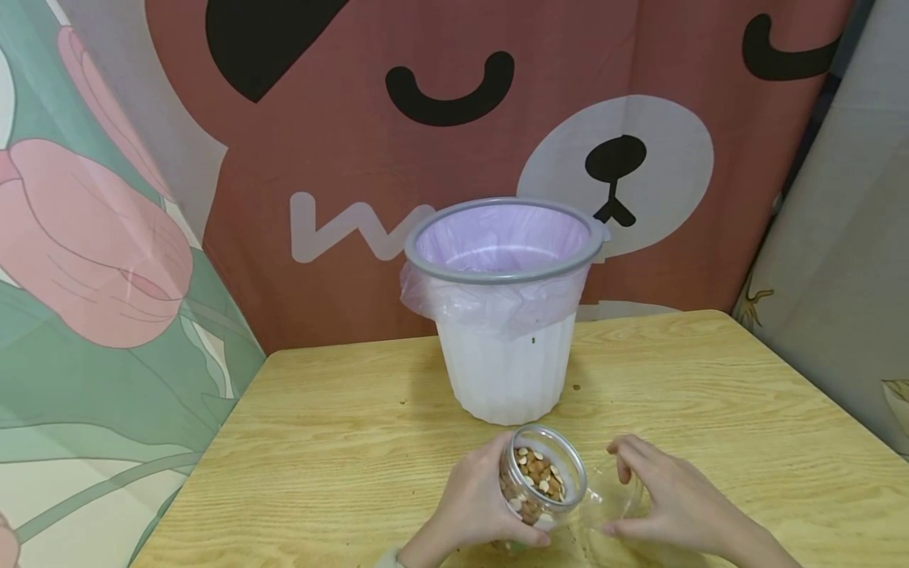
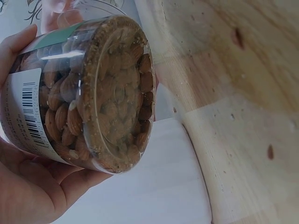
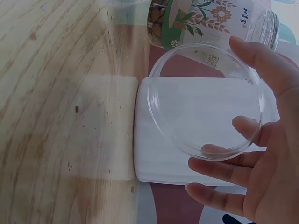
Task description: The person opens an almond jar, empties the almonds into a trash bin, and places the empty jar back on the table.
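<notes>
A clear plastic jar [image 1: 525, 501] is in my left hand [image 1: 474, 491], its open mouth toward the head camera. Almonds [image 2: 63, 109] fill its lower part, and pale flat seeds lie among brown pieces near the top. Fingers and thumb wrap the jar's side over a white barcode label [image 2: 30, 112], and the jar is tilted with its base showing in the left wrist view. My right hand [image 1: 667, 498], just right of the jar, holds a round clear lid [image 3: 205, 102] at its edge between thumb and fingers. The lid's rim overlaps the jar in the right wrist view.
Behind the jar a white waste bin [image 1: 507, 367] stands on the wooden table [image 1: 341, 442], lined with a pale purple bag [image 1: 497, 304] under a grey rim ring [image 1: 504, 276]. A bear-print curtain [image 1: 341, 142] hangs at the back. Small dark specks dot the tabletop.
</notes>
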`<state>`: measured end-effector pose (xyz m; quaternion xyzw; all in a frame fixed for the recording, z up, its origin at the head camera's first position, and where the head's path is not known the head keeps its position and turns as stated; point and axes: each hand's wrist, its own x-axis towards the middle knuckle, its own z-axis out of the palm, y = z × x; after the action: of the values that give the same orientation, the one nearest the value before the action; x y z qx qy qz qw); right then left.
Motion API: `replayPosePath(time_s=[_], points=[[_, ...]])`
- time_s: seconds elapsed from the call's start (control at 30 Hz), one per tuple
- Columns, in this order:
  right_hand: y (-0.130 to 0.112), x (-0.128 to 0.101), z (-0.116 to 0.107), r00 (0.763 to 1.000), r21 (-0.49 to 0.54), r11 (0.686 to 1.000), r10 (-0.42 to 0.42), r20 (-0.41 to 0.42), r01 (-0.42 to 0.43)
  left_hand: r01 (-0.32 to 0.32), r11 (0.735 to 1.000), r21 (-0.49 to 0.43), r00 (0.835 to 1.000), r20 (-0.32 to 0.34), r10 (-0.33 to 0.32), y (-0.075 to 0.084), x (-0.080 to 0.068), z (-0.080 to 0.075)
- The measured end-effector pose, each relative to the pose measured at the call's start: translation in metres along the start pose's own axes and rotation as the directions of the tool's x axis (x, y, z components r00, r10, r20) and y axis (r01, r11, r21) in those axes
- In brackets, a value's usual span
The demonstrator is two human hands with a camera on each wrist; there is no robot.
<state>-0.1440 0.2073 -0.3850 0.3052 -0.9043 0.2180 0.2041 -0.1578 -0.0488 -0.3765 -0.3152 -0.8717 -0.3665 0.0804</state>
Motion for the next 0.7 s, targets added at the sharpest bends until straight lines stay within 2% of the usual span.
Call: replayPosePath(time_s=[0.3,0.53,0.7], points=[[0.0046,-0.0017,0.0017,0.999,0.028,1.000,0.006,0.053,-0.008,0.017,1.000,-0.002,1.000,0.001,-0.017,-0.0004,-0.0001,0.0006],[0.0047,-0.0010,-0.0033,0.977,0.102,0.987,0.105,0.188,-0.126,0.016,1.000,-0.017,1.000,0.003,-0.016,-0.0006,-0.0001,0.0013],[0.0052,-0.0018,-0.0027,0.973,0.127,0.983,0.102,0.205,-0.130,0.017,0.999,-0.027,1.000,0.008,-0.017,-0.0011,0.0001,0.0021]])
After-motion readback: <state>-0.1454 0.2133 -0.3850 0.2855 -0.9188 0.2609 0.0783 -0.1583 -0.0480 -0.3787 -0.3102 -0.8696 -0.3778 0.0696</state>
